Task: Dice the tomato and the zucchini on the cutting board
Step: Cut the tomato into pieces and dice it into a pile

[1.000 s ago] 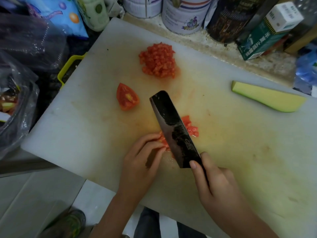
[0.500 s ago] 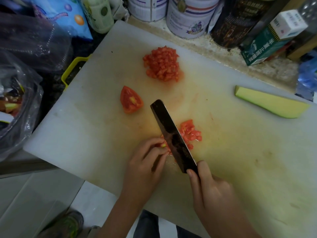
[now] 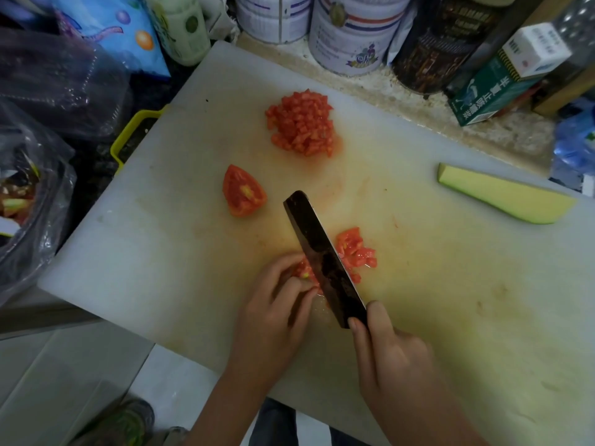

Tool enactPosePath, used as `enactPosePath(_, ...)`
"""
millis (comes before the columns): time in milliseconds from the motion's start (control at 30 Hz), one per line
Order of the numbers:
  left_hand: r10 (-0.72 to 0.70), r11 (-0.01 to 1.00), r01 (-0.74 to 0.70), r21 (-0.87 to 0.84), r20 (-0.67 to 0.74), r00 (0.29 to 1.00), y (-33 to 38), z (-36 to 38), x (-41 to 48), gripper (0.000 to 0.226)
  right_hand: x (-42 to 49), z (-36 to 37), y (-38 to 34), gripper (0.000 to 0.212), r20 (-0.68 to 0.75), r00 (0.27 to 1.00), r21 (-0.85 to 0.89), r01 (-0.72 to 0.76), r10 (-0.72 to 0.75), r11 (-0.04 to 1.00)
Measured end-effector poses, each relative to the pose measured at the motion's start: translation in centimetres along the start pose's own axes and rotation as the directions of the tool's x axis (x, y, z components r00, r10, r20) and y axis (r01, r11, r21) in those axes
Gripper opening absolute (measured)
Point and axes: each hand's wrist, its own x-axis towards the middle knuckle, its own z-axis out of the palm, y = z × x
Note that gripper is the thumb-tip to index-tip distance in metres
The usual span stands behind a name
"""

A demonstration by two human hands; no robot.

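Note:
On the white cutting board (image 3: 161,252) a pile of diced tomato (image 3: 301,123) lies near the far edge. A tomato wedge (image 3: 243,191) rests uncut left of centre. My right hand (image 3: 386,352) grips the handle of a dark cleaver (image 3: 322,259), whose blade stands in a tomato piece. My left hand (image 3: 273,313) pins that tomato piece (image 3: 302,272) with curled fingertips on the blade's left side. Freshly cut tomato bits (image 3: 355,249) lie to the right of the blade. A zucchini piece (image 3: 502,197), cut side up, lies at the board's right edge.
Tins (image 3: 351,30), a dark jar (image 3: 444,43) and a green carton (image 3: 502,78) crowd the counter behind the board. Plastic bags (image 3: 29,188) with scraps sit to the left, beside a yellow-rimmed container (image 3: 128,133). The board's near edge overhangs the floor.
The cleaver has shifted a little leftward along the tomato piece, leaving more cut bits on its right. My left fingertips have drawn back with it.

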Motion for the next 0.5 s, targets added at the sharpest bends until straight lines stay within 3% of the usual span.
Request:
enactPosePath(167, 0.011, 1.000, -0.011, 0.004, 0.003, 1.000, 0.1, -0.1, 0.4, 0.009, 0.1, 0.4, -0.1, 0.016, 0.058, 0.997, -0.053, -0.056, 0.059, 0.997)
enactPosePath(267, 0.011, 1.000, -0.011, -0.008, 0.005, 1.000, 0.1, -0.1, 0.4, 0.006, -0.1, 1.6, 0.3, 0.021, 0.078, 0.994, 0.025, -0.074, 0.071, 0.997)
enactPosePath(433, 0.010, 1.000, -0.010, -0.017, 0.008, 1.000, -0.1, -0.1, 0.4, 0.005, 2.8, 2.1, -0.3, 0.027, -0.015, 1.000, 0.003, -0.024, 0.024, 1.000)
enactPosePath(500, 0.021, 1.000, -0.021, -0.015, 0.006, 1.000, 0.0, -0.1, 0.4, 0.008, 4.3, 2.0, -0.6, 0.020, -0.016, 1.000, 0.053, 0.015, -0.015, 0.998)
